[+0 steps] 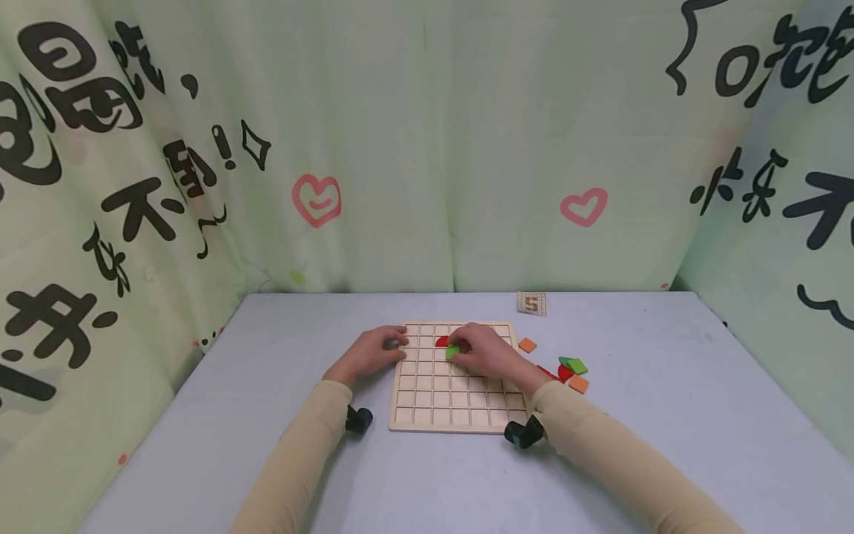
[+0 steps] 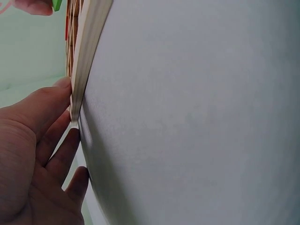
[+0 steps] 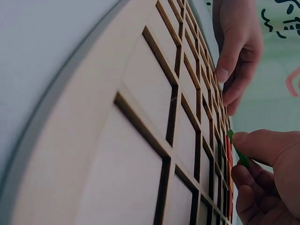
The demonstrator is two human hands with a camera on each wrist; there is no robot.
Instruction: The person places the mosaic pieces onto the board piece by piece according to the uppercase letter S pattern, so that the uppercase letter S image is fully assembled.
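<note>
At the far left, a pale green curtain (image 1: 373, 111) is seen, marked with dark characters. The left edge of a wooden grid board (image 1: 415, 382) is touched by the left hand (image 1: 373, 350), its thumb and fingers loosely spread and slightly bent. The board is laid flat on the counter (image 1: 280, 386), between the two hands. In its upper part a red piece (image 1: 442, 341) is set, and just to the right a green piece (image 1: 452, 352) is pinched between thumb and fingers of the right hand (image 1: 485, 350) (whether the grid is touched by it cannot be told). Beside the board's right edge an orange tile (image 1: 527, 345) is placed, with a patterned card (image 1: 531, 303) seen farther back. Farther right, a small cluster of loose pieces is gathered, close together: a red one (image 1: 565, 373), a bright green one (image 1: 577, 366) and another orange one (image 1: 578, 384) can be made out.
</note>
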